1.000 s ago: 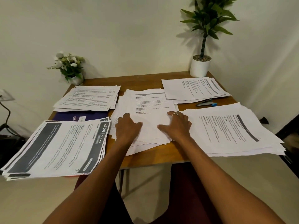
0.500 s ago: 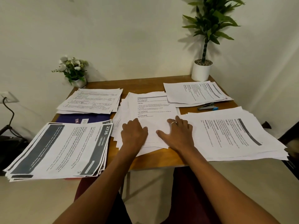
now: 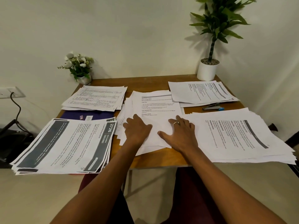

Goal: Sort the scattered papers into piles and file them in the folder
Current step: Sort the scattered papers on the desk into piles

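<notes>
Nearest to me, the person's two bare forearms reach out over the front edge of the wooden table (image 3: 161,157). At the front left corner a thick pile with dark bands (image 3: 64,143), its top sheet marked "2726", hangs well over the table's edge; at the front right a broad white pile (image 3: 239,136) of printed pages also juts past the edge. Between them lies the loose middle pile (image 3: 155,107), its sheets fanned and uneven. Both hands rest palm-down on its near half: the left hand (image 3: 137,131) lies flat with fingers stretched forward and thumb out to the side, and the right hand (image 3: 179,135), wearing a ring (image 3: 176,123), lies just beside it, fingers likewise straight and spread. Neither hand grasps anything; they only press on the paper. Just behind the banded pile, a dark blue folder (image 3: 84,114) lies closed on the table, partly covered by that pile and by the far left pile (image 3: 97,97) of table-printed sheets. Across from it, a stapler (image 3: 213,107) sits next to the far right pile (image 3: 200,92). At the back corners stand a small flower pot (image 3: 79,67) on the left and a tall plant in a white pot (image 3: 207,70) on the right, against the wall.
</notes>
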Demonstrator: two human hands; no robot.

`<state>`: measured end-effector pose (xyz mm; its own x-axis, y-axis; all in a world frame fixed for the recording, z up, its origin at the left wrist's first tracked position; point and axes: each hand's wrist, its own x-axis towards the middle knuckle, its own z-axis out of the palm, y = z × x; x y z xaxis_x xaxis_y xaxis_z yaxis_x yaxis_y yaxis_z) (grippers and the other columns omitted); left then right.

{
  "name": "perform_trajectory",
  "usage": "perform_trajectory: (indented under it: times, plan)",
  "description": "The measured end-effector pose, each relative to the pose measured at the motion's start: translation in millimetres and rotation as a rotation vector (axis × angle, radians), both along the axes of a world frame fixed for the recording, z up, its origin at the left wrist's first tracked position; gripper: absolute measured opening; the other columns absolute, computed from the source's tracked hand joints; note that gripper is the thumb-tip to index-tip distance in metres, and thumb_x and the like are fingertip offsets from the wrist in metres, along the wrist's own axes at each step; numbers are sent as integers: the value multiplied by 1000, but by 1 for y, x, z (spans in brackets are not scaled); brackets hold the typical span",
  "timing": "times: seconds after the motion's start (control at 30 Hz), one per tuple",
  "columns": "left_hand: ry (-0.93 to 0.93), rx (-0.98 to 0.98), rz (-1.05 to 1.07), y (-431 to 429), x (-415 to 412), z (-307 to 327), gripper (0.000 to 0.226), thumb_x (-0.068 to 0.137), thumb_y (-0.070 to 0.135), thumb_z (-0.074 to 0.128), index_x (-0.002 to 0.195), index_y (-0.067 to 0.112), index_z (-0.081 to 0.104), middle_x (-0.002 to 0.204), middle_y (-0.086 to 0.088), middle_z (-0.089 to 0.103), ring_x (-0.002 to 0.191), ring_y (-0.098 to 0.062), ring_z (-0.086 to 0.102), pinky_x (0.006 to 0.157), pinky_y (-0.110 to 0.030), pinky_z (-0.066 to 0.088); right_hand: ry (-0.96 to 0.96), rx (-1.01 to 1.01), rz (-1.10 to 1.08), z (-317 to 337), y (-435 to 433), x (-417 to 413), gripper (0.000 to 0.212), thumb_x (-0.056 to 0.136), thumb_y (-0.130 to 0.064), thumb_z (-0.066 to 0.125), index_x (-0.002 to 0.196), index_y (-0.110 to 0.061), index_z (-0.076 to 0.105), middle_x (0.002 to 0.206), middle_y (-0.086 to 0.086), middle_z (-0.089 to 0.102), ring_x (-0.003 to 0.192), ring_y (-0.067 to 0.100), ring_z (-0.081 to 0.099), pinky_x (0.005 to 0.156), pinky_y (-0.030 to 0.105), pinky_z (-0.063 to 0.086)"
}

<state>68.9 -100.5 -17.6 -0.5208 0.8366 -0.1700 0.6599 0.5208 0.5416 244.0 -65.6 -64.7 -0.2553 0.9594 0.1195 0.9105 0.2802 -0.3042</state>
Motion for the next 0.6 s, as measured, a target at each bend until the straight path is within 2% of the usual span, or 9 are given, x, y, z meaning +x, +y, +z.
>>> perform_trajectory:
  times: [0.1, 0.2, 0.33, 0.43, 0.5, 0.6]
  plan:
    - [-81, 12, 7, 6, -3, 0, 71, 84, 49, 77, 137, 15, 44, 141, -14, 48, 131, -33, 47, 98, -39, 44, 1, 5, 3, -1, 0, 0, 84, 83, -85, 44, 148, -32, 45, 164, 2, 31, 150, 26, 29, 120, 48, 22]
    - [-220, 119, 24, 8, -6, 2, 57, 84, 34, 81, 128, 13, 50, 136, -8, 57, 123, -29, 56, 85, -30, 46, 3, 5, -3, 0, -1, -1, 84, 82, -85, 44, 147, -32, 46, 164, 2, 31, 149, 26, 29, 120, 49, 23]
    - [-337, 225, 67, 3, -5, 9, 57, 94, 19, 71, 143, 11, 44, 145, -9, 53, 132, -31, 53, 98, -35, 47, 2, 13, 3, 0, -1, 1, 84, 83, -85, 43, 148, -32, 46, 165, 2, 30, 150, 26, 28, 119, 48, 23]
    - [-431, 237, 46, -2, -6, 7, 36, 98, 17, 66, 132, 13, 57, 135, -8, 62, 124, -33, 59, 97, -42, 53, 19, 9, 10, 1, -1, 2, 84, 83, -85, 44, 148, -32, 46, 164, 1, 31, 150, 25, 28, 120, 48, 22]
    - [-435, 249, 61, -7, -7, 8, 32, 100, 16, 62, 132, 11, 60, 134, -9, 63, 122, -34, 60, 100, -46, 54, 40, -4, 14, 1, 0, 2, 83, 83, -85, 44, 148, -32, 46, 164, 0, 31, 150, 24, 28, 120, 48, 21]
    - [-444, 286, 98, -12, -13, 8, 32, 101, 12, 58, 133, 9, 62, 134, -9, 64, 121, -32, 61, 103, -43, 50, 161, -25, -4, -1, 2, 4, 79, 85, -82, 46, 146, -32, 48, 161, -2, 36, 148, 21, 30, 120, 48, 21]
